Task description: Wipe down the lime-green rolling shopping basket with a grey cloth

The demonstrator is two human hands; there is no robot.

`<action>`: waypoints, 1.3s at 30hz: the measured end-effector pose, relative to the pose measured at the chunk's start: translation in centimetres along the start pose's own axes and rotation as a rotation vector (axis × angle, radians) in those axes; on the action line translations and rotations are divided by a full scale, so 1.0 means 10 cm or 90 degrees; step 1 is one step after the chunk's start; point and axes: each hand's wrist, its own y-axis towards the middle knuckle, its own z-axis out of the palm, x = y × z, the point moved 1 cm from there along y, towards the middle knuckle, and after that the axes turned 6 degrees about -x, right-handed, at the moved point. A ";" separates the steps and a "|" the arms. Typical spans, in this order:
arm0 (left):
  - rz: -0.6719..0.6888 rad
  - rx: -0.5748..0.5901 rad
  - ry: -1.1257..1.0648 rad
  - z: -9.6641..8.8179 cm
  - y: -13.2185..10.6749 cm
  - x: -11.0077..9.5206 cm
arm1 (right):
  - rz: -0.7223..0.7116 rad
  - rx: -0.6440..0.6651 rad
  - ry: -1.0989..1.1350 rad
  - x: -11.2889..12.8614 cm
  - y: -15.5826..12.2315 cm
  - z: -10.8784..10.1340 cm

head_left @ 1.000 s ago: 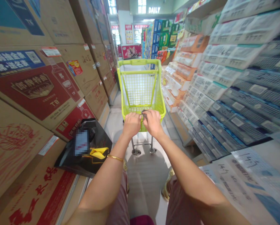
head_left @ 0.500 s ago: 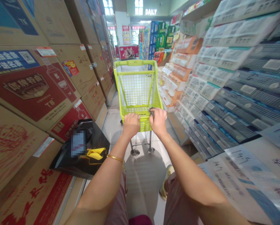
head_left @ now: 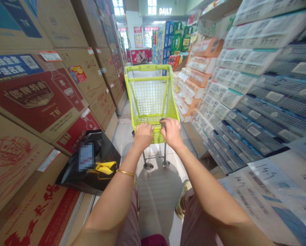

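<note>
Aisle contents, by count.
One green shopping cart (head_left: 150, 92), centre; two hands, left hand (head_left: 142, 135) and right hand (head_left: 171, 131); one black bag (head_left: 91, 164), near left; one gold bangle (head_left: 125, 172).

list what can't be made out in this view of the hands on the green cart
Head view:
- cart handle: mostly covered by left hand and right hand.
- small dark thing at right hand: mostly hidden in the grip.
- black bag label: pixelated.
- writing on packs: blurred.

Left side: stacked cardboard cartons (head_left: 40, 95), brown and red print.
Carton base: black bag (head_left: 101, 150) with a yellow tag (head_left: 105, 167).
Right side: shelved wrapped packs (head_left: 245, 89) in rows.
Aisle end: lit "DAILY" sign (head_left: 165, 11) above blue and green boxes (head_left: 174, 41).
Floor (head_left: 158, 191): pale tile.
</note>
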 end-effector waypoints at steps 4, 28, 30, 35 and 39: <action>-0.009 -0.003 -0.018 0.02 0.02 -0.01 | 0.061 -0.043 -0.015 -0.21 0.02 -0.11; 0.003 -0.007 0.026 -0.01 -0.01 -0.01 | -0.016 0.018 0.003 0.17 -0.01 0.10; 0.004 -0.007 0.025 0.00 0.00 0.00 | 0.005 0.007 -0.006 0.07 0.02 0.03; -0.004 -0.021 0.004 0.01 0.00 0.01 | 0.062 -0.012 -0.024 -0.11 0.05 -0.09; -0.006 -0.066 0.000 0.00 -0.04 -0.04 | 0.086 -0.028 -0.018 -0.07 0.04 -0.08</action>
